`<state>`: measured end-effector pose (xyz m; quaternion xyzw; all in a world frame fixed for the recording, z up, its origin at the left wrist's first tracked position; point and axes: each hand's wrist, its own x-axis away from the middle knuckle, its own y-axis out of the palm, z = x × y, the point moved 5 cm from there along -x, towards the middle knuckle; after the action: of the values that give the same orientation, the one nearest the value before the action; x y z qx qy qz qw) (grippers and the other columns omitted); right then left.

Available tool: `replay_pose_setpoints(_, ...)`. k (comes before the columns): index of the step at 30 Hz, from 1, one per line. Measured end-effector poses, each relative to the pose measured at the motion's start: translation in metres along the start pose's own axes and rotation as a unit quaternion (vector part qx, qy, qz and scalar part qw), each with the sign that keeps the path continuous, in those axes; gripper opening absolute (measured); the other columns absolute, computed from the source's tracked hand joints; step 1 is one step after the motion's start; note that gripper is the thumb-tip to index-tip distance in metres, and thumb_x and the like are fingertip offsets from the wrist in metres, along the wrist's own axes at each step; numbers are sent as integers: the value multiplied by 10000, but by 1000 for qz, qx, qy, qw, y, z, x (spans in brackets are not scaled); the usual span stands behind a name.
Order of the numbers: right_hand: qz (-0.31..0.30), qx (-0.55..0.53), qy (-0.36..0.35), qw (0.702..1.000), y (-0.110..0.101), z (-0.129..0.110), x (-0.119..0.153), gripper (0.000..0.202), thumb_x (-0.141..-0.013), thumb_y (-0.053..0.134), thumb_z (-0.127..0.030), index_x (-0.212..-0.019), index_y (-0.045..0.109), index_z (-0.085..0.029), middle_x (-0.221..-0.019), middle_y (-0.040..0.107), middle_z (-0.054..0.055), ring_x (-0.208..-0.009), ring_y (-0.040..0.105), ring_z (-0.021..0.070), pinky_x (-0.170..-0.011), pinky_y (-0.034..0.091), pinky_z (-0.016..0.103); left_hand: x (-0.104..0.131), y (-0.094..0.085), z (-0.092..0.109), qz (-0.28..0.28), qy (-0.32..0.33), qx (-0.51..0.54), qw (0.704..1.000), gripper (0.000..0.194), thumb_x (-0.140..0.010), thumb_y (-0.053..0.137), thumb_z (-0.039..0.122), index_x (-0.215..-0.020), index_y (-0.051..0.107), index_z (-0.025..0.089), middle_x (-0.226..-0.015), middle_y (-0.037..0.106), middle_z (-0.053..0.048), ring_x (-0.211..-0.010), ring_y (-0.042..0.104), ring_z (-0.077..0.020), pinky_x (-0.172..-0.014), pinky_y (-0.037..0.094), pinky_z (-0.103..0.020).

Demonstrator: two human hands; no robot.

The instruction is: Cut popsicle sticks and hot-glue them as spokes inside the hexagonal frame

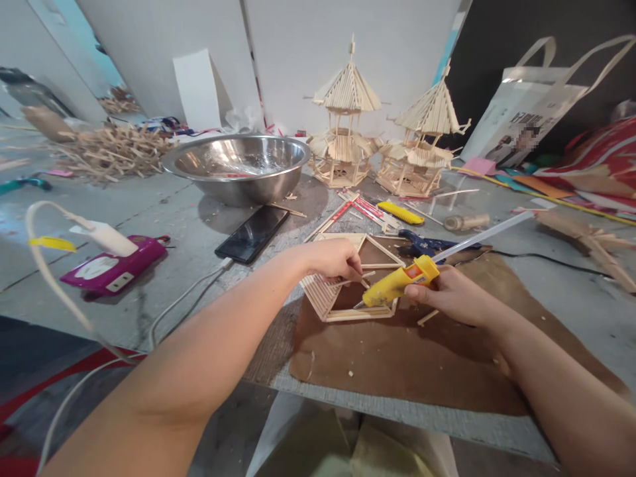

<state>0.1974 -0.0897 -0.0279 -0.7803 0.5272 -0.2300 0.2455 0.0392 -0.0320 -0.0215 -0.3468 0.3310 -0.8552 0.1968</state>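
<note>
My right hand [454, 295] is wrapped round a yellow hot glue gun [400, 281], with a long clear glue stick [484, 235] poking out of its rear. The gun's nozzle points down at the near side of a hexagonal wooden-stick frame [318, 301], whose left section is filled with sticks laid side by side. Above this frame my left hand [338, 260] is closed, its fingertips pinching a short thin wooden stick [366, 281]. Under the frame lies a brown sheet [397, 361]. My left hand hides part of the frame's middle.
Two stick pagodas [348, 99] stand behind. A steel bowl [238, 169], phone [252, 233] and purple power strip [114, 265] are on the left. Near the frame lie a yellow cutter [401, 212] and a blue glue gun [415, 244]. Sticks [112, 151] are heaped at back left.
</note>
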Motion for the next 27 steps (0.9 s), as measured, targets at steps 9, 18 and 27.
replay_pose_setpoints(9, 4, 19, 3, 1000, 0, 1, 0, 395, -671, 475, -506, -766, 598, -142, -656, 586, 28, -582, 521, 142, -545, 430, 251, -2, 0, -2, 2, -4, 4, 1000, 270, -656, 499, 333, -830, 610, 159, -633, 550, -6, -466, 422, -62, -442, 330, -191)
replay_pose_setpoints(18, 3, 19, 13, 1000, -2, 2, 0, 417, -657, 483, -516, -779, 593, -133, -678, 601, 38, -604, 535, 157, -556, 439, 260, 1, -1, 0, 7, -9, -9, 1000, 251, -659, 500, 318, -822, 616, 166, -591, 532, 9, -439, 392, -55, -434, 305, -190)
replay_pose_setpoints(27, 1, 26, 19, 999, -5, 4, 0, 443, -660, 474, -524, -838, 598, -137, -710, 608, 30, -640, 546, 170, -583, 441, 266, -1, 0, 0, 6, -4, -17, 1000, 255, -667, 492, 341, -806, 618, 169, -581, 531, 10, -436, 393, -54, -445, 308, -192)
